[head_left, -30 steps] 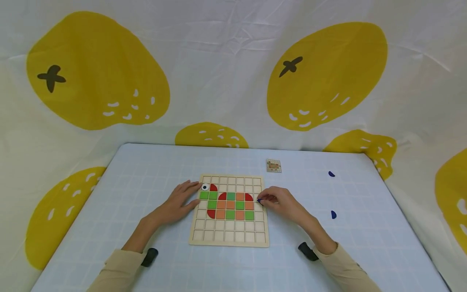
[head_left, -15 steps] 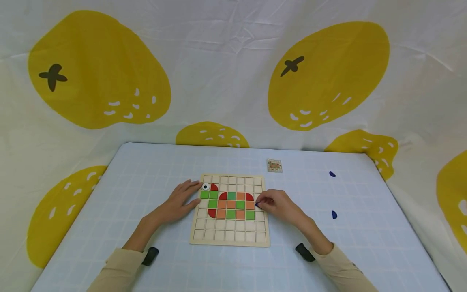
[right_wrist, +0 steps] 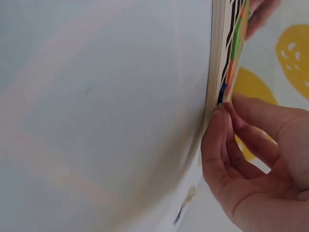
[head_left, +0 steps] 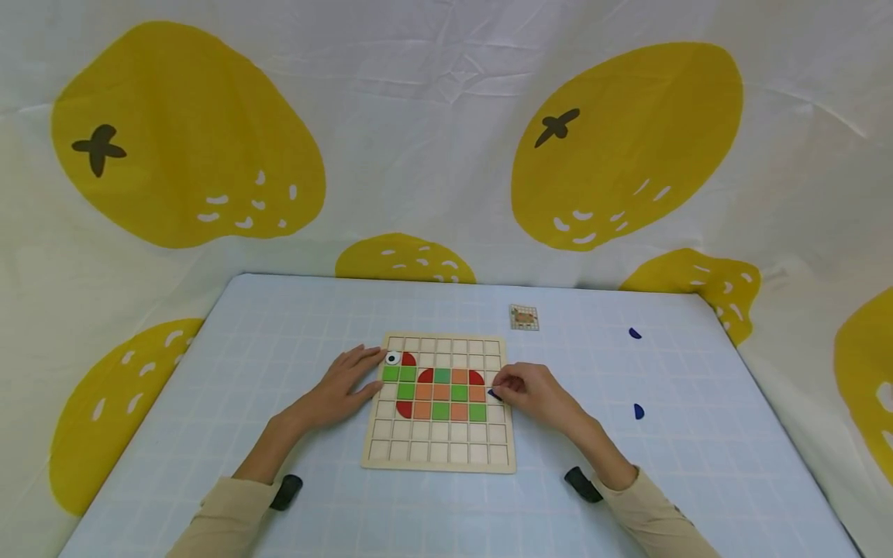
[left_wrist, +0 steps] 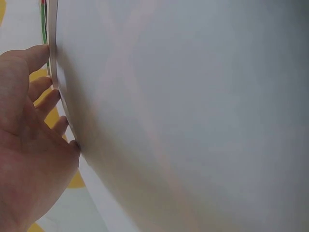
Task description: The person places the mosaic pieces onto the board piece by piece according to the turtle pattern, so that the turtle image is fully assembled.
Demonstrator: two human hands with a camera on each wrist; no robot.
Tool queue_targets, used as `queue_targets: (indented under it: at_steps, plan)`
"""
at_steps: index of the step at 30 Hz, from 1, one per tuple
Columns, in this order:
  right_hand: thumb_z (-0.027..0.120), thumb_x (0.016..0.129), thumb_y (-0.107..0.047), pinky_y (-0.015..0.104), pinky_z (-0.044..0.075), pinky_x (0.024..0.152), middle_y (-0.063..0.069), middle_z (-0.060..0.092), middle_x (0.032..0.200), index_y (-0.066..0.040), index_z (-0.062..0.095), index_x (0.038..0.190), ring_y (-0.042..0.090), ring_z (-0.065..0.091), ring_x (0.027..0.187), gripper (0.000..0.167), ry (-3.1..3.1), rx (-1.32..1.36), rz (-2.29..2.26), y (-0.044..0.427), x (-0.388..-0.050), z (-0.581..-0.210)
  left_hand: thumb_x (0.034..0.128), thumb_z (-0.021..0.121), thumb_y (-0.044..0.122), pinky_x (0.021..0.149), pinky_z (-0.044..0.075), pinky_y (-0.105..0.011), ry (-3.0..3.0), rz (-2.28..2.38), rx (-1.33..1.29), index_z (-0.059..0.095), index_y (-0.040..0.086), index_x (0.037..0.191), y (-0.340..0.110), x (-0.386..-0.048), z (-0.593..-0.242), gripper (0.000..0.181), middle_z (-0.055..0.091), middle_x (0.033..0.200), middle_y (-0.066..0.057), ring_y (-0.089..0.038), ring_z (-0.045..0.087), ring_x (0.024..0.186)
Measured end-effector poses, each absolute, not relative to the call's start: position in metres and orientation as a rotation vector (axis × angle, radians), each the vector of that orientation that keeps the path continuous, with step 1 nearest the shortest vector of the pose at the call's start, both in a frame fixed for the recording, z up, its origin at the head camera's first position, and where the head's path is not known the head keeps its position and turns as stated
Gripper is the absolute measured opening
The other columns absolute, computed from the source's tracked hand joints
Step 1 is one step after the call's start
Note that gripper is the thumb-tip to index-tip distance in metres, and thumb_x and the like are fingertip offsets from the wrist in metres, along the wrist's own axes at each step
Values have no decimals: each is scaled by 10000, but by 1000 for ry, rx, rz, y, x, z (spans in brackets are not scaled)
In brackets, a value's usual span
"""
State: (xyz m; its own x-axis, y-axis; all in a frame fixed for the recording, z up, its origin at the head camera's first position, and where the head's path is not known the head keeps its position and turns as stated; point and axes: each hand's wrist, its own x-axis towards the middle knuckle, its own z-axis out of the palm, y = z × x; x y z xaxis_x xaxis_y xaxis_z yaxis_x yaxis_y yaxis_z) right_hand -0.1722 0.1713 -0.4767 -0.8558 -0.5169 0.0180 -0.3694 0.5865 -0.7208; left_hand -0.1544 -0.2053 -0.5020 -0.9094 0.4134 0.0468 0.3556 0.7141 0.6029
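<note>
A wooden grid board point(head_left: 439, 457) lies flat on the table, with green, orange and red tiles and a round eye tile point(head_left: 393, 358) set in its cells. Fingers spread, my left hand point(head_left: 338, 391) rests against the board's left edge; the left wrist view shows its fingertips touching the rim. My right hand point(head_left: 537, 394) is at the board's right side, pinching a small dark blue piece point(head_left: 494, 394) over the rightmost column. In the right wrist view that blue piece point(right_wrist: 222, 93) sits low at the board's surface by the fingertips, which partly hide it.
Two dark blue half-round pieces, a far one point(head_left: 635, 333) and a nearer one point(head_left: 639, 411), lie on the table to the right. A small picture card point(head_left: 524, 317) lies behind the board. A curtain with yellow fruit prints point(head_left: 628, 147) hangs behind the table.
My right hand has moved slightly toward me along the board's right column, bringing the blue piece down one row beside the orange tile. The left hand and board have stayed put.
</note>
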Motion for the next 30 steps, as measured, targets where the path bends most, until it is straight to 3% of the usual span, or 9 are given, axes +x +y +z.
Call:
queue_targets:
  at_steps: [11,22,30]
  plan:
    - [726,965,-89,310,571,822,-1,701,995,-49,737,1095,140,608,880,136,2760,-577,-1060,194,-167,-475,1047,614,238,1202,169,-662,2828,947,638,420,45,1564,-205,-154,-502,585,399,1594,-177,-454,191,1527]
    - [724,967,-90,299,576,815,16,702,1023,-47,723,1122,158,630,900,161,2853,-449,-1063,231,-160,-480,1049,614,253,1189,195,-679,2826,925,591,419,74,1572,-205,-151,-498,586,384,1607,-166,-454,186,1525]
    - [734,943,-26,306,583,792,26,711,998,-29,726,1081,174,648,880,139,2930,-499,-1107,259,-153,-477,1049,614,263,1184,213,-679,2830,923,596,421,75,1571,-205,-152,-499,587,384,1607,-159,-451,188,1525]
